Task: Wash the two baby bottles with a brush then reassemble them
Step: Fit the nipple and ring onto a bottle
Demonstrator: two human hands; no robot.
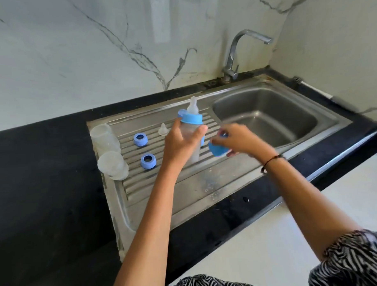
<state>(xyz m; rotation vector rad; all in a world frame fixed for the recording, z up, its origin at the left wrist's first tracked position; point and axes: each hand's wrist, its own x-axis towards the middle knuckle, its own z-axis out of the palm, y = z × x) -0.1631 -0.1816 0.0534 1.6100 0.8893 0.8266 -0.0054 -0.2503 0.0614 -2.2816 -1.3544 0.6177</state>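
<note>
Left hand (pixel 179 141): fingers are curling round the frosted body of a baby bottle (pixel 192 134), holding it upright over the ribbed draining board.
Held bottle: it is wearing a blue screw ring and a clear teat (pixel 192 105) pointing up.
Right hand (pixel 236 139): fingers are pinching a blue cap (pixel 217 149) just beside the bottle, at the edge of the sink basin (pixel 265 116); the hand is blurring slightly.
Draining board (pixel 184 185): steel, lying on the black counter (pixel 46 190), left of the basin.
Loose rings: 2 blue rings (pixel 140 139) (pixel 148 161) are lying on the ribs toward the board's left side.
Loose teat: 1 clear teat (pixel 162 129) is standing near the board's back edge, between the far ring and the held bottle.
Clear parts: 2 frosted pieces (pixel 104 138) (pixel 113 165) are lying at the board's left edge; cannot tell which are bottle or cover.
Tap (pixel 240 53): standing at the back edge, behind the basin.
</note>
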